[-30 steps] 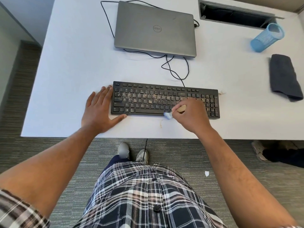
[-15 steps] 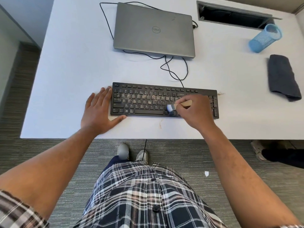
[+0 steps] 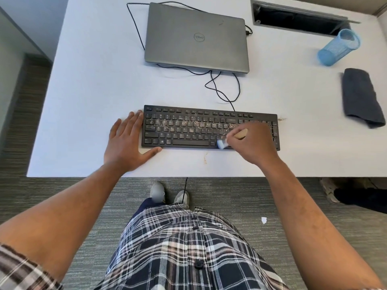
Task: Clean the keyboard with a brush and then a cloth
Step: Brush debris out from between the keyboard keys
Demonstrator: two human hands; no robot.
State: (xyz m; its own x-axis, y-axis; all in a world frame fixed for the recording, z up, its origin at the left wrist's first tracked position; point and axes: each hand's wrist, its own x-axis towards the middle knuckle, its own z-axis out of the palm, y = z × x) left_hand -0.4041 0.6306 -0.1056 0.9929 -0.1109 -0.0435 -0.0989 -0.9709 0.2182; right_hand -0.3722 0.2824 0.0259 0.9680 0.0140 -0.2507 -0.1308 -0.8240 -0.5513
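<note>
Here the left hand (image 3: 125, 145) lies flat, fingers straight, against the left end of the dusty black keyboard (image 3: 209, 128) at centre frame on the counter (image 3: 94, 91). The right hand (image 3: 254, 141) grips a small brush (image 3: 222, 144), bristles on the bottom key row. Farther, at right, lies a folded dark cloth (image 3: 362, 97).

Black keyboard (image 3: 209, 128); dark grey cloth (image 3: 363, 97)

The right hand (image 3: 254, 141) covers most of the brush (image 3: 223, 143), whose bristles are blurred, and hides the keyboard (image 3: 188, 128) keys beneath it. The desk (image 3: 94, 84) runs past the top and right edges.
</note>
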